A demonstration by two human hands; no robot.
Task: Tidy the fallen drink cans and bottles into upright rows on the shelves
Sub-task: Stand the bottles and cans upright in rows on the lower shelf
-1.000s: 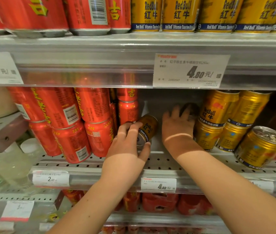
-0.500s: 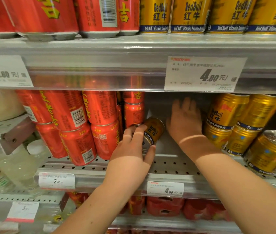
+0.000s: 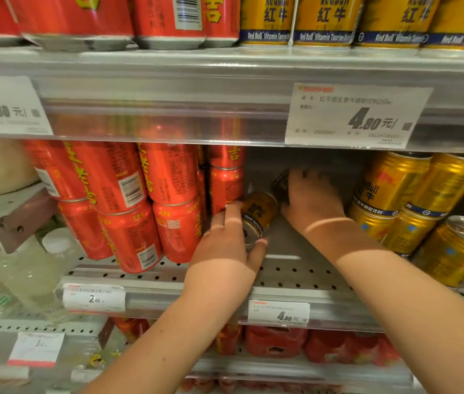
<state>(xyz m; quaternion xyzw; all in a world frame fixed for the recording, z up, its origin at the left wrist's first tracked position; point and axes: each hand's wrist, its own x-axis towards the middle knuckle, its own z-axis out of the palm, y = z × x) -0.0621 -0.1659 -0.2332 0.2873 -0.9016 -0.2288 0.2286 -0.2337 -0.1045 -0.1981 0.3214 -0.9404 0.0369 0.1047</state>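
I see the gold Red Bull can (image 3: 259, 216) tilted off upright, its silver end low and toward me, in the gap between the red stacks and the gold stacks on the middle shelf (image 3: 296, 275). My left hand (image 3: 225, 245) clamps it, fingers over the top and thumb under the silver rim. Just right of it, my right hand (image 3: 314, 200) reaches deeper, fingers bent beside a dark can (image 3: 279, 184) in shadow; I cannot tell whether it grips that can.

The shelf is pale grey metal, perforated with rows of small holes, with a clear plastic price rail along its front. This is a shop aisle with further shelves above and below.

Compared with 0.5 s ago, the right hand's fingers, then straight and spread, have curled down; the held can has hardly moved.

Left of my left hand, glossy red cans (image 3: 128, 200) stand stacked 2 high. Right of my right hand, ribbed gold cans (image 3: 395, 191) are stacked too, and 1 toppled gold can (image 3: 458, 251) leans with its pull-tab top showing. A white paper tag (image 3: 356, 115) above reads 4.80.
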